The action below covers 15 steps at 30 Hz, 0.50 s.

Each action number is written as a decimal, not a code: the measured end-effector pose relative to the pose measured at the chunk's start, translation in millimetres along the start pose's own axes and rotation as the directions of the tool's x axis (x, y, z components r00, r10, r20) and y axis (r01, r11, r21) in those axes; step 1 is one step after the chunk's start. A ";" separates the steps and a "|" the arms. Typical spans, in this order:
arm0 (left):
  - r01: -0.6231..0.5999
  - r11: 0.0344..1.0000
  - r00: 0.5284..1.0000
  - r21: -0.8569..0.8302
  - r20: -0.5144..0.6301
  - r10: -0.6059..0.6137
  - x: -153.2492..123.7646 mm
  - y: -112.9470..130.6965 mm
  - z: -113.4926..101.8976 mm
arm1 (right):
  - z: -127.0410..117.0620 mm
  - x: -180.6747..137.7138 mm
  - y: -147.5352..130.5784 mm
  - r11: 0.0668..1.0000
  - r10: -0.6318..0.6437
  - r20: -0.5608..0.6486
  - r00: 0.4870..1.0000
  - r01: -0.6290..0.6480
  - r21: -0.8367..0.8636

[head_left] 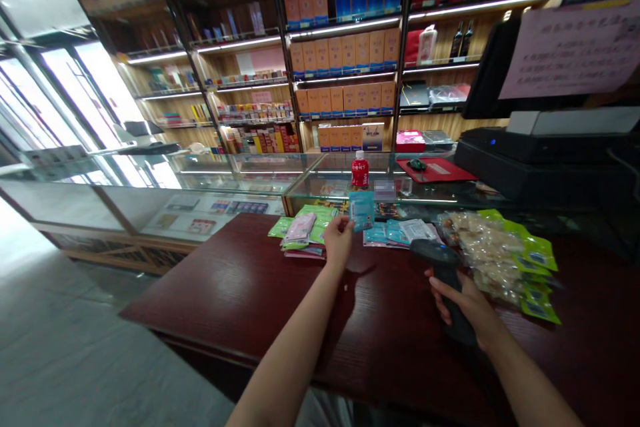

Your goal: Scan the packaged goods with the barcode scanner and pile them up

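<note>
My left hand (338, 238) is raised over the dark red counter (250, 287) and pinches a small light-blue packet (362, 211), held upright. My right hand (463, 303) is wrapped round the grip of a dark handheld barcode scanner (440, 260), whose head points left toward the packet. Just beyond the left hand lie green and pink packets (305, 227) in a small pile. More blue and white packets (400, 232) lie flat behind the scanner.
Clear bags of snacks with green labels (505, 257) lie at the right. A red bottle (359, 170) stands on the glass display case (240, 180). A black register and screen (545, 147) stand at the far right. Shelves of boxes (345, 47) fill the back wall.
</note>
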State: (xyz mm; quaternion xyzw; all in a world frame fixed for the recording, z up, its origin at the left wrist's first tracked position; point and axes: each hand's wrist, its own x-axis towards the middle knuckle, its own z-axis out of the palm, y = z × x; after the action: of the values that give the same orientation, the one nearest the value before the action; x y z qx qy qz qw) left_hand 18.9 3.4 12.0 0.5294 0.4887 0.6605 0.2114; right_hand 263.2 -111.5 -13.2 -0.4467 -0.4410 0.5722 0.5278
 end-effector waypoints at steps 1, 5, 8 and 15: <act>-0.001 0.999 1.000 0.034 -0.026 0.002 8.8 2.2 -9.1 | 0.0 -0.2 0.1 1.000 0.004 0.002 1.000 -0.004 -0.001; 0.069 0.969 0.996 0.238 -0.067 -0.055 43.8 3.1 -50.4 | 1.0 -1.5 -1.0 1.000 0.017 -0.007 1.000 -0.017 0.004; 0.125 0.885 0.992 0.448 -0.085 -0.097 63.7 2.6 -73.1 | 1.9 -1.8 -1.0 0.999 0.036 -0.019 0.999 -0.037 -0.012; 0.268 0.646 0.955 0.715 -0.106 -0.278 86.5 13.9 -79.8 | 4.3 -0.2 1.5 1.000 0.013 -0.044 0.999 -0.014 -0.019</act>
State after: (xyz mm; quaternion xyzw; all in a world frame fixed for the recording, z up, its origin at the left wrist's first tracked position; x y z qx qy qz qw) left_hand -80.3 32.7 69.7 0.4941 0.7809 0.3722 0.0863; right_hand 258.7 -111.9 -13.8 -0.4670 -0.4320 0.5615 0.5292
